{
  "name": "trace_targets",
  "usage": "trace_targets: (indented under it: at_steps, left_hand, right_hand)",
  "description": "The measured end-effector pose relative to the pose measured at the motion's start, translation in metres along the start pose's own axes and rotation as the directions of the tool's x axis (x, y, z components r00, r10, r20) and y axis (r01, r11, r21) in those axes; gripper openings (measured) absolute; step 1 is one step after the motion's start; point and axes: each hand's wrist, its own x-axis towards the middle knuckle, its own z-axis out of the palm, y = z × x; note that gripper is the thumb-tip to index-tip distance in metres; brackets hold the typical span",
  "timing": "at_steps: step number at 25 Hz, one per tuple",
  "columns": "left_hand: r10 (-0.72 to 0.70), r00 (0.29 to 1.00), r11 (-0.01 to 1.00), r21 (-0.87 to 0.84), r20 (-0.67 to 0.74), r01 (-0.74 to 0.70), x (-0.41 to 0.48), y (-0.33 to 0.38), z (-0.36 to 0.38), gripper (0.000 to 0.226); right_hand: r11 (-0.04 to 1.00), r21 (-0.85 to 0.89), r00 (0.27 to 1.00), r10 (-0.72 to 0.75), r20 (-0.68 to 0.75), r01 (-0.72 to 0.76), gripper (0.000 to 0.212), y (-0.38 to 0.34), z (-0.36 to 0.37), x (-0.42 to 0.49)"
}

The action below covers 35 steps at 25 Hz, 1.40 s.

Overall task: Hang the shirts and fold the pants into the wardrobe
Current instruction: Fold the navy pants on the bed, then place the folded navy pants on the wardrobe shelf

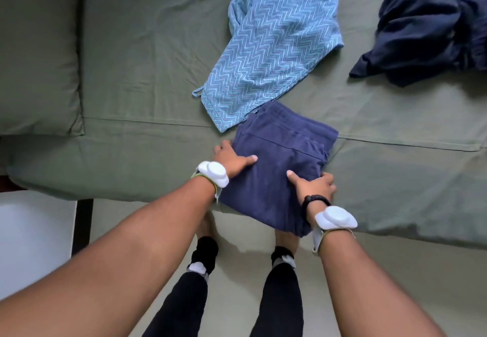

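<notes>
Three garments lay on the bed: folded navy pants at its near edge, a zigzag-patterned blue piece just behind them, and a dark navy heap toward the far right corner. The pants sat between two hands, left hand and right hand, each gripping a side.

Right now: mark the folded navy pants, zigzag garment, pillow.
folded navy pants [276, 162]: head view, middle of top fold.
zigzag garment [274, 46]: head view, centre of fabric.
pillow [37, 54]: head view, middle of face.

Bare green sheet left; patterned garment just beyond.
</notes>
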Motion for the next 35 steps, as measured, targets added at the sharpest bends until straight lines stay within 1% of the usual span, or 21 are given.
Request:
trace_targets:
  at_steps: [1, 3, 5, 7, 9, 10, 11, 12, 13, 15, 16, 17, 19, 21, 23, 25, 26, 27, 28, 31, 35]
  left_hand:
    - [-0.003, 0.999, 1.000, 0.031, 0.036, 0.001, 0.007, 0.000, -0.006, 0.083]
    - [0.053, 0.989, 0.995, 0.078, 0.135, -0.064, 0.007, 0.000, -0.021, 0.055]
    - [0.120, 0.981, 0.991, 0.043, 0.154, -0.128, -0.008, -0.002, -0.038, 0.048]
    - [0.141, 0.982, 0.988, -0.074, 0.126, -0.133, -0.035, -0.011, -0.059, 0.044]
    - [0.148, 0.988, 0.972, -0.192, 0.049, -0.136, -0.072, -0.028, -0.086, 0.054]
    - [0.134, 0.991, 0.958, -0.256, -0.010, -0.132, -0.093, -0.040, -0.101, 0.063]
    - [0.108, 0.990, 0.937, -0.325, -0.086, -0.131, -0.118, -0.055, -0.122, 0.066]
    - [0.080, 0.985, 0.911, -0.391, -0.151, -0.134, -0.143, -0.066, -0.142, 0.061]
    - [0.046, 0.976, 0.881, -0.451, -0.213, -0.140, -0.167, -0.081, -0.161, 0.052]
    - [-0.021, 0.940, 0.814, -0.552, -0.340, -0.182, -0.227, -0.124, -0.201, 0.035]
    - [-0.054, 0.915, 0.780, -0.589, -0.400, -0.211, -0.257, -0.148, -0.218, 0.031]
    - [-0.087, 0.882, 0.746, -0.617, -0.464, -0.251, -0.291, -0.174, -0.232, 0.029]
    - [-0.192, 0.797, 0.679, -0.664, -0.572, -0.313, -0.378, -0.249, -0.254, 0.026]
    - [-0.285, 0.706, 0.657, -0.668, -0.648, -0.348, -0.461, -0.321, -0.263, 0.028]
    - [-0.416, 0.603, 0.621, -0.697, -0.680, -0.358, -0.568, -0.414, -0.250, 0.029]
    - [-0.512, 0.511, 0.602, -0.713, -0.691, -0.360, -0.665, -0.489, -0.232, 0.025]
    - [-0.574, 0.454, 0.579, -0.730, -0.681, -0.363, -0.710, -0.523, -0.218, 0.024]
    - [-0.649, 0.380, 0.548, -0.751, -0.659, -0.369, -0.766, -0.562, -0.198, 0.023]
    - [-0.702, 0.319, 0.524, -0.765, -0.637, -0.374, -0.813, -0.592, -0.180, 0.023]
    - [-0.837, 0.099, 0.467, -0.798, -0.538, -0.382, -0.938, -0.668, -0.127, 0.026]
    - [-0.920, -0.152, 0.391, -0.805, -0.362, -0.446, -1.058, -0.742, -0.066, 0.025]
  right_hand:
    - [0.998, 0.059, 0.998, -0.020, 0.059, 0.017, 0.088, 0.000, 0.001, 0.005]
    - [0.977, 0.194, 0.980, -0.115, 0.159, 0.083, 0.070, 0.004, -0.002, 0.009]
    - [0.954, 0.257, 0.962, -0.204, 0.181, 0.154, 0.049, -0.003, -0.010, -0.002]
    - [0.925, 0.338, 0.946, -0.252, 0.203, 0.173, 0.036, -0.018, -0.022, -0.024]
    - [0.871, 0.466, 0.901, -0.319, 0.294, 0.156, 0.035, -0.045, -0.032, -0.063]
    - [0.854, 0.493, 0.868, -0.366, 0.336, 0.170, 0.037, -0.058, -0.035, -0.087]
    - [0.844, 0.492, 0.830, -0.421, 0.366, 0.212, 0.038, -0.076, -0.037, -0.117]
    - [0.835, 0.485, 0.789, -0.473, 0.391, 0.260, 0.036, -0.092, -0.036, -0.142]
    - [0.838, 0.446, 0.752, -0.506, 0.422, 0.314, 0.035, -0.106, -0.034, -0.168]
    - [0.815, 0.352, 0.645, -0.579, 0.498, 0.461, 0.041, -0.130, -0.023, -0.238]
    - [0.784, 0.314, 0.592, -0.613, 0.523, 0.535, 0.043, -0.137, -0.013, -0.273]
    - [0.742, 0.287, 0.529, -0.645, 0.551, 0.605, 0.041, -0.140, -0.003, -0.314]
    - [0.619, 0.272, 0.364, -0.702, 0.612, 0.737, 0.039, -0.121, 0.030, -0.416]
    - [0.521, 0.288, 0.231, -0.719, 0.656, 0.804, 0.038, -0.087, 0.061, -0.507]
    - [0.434, 0.300, 0.082, -0.670, 0.738, 0.849, 0.040, -0.018, 0.100, -0.610]
    - [0.364, 0.328, -0.043, -0.610, 0.791, 0.872, 0.044, 0.046, 0.130, -0.695]
    - [0.323, 0.346, -0.116, -0.562, 0.819, 0.881, 0.044, 0.080, 0.143, -0.735]
    - [0.282, 0.381, -0.209, -0.489, 0.847, 0.881, 0.044, 0.126, 0.158, -0.787]
    - [0.259, 0.414, -0.281, -0.428, 0.859, 0.873, 0.045, 0.166, 0.168, -0.828]
    - [0.257, 0.484, -0.431, -0.238, 0.870, 0.836, 0.045, 0.283, 0.195, -0.940]
    - [0.226, 0.561, -0.577, 0.004, 0.817, 0.796, 0.047, 0.422, 0.231, -1.064]
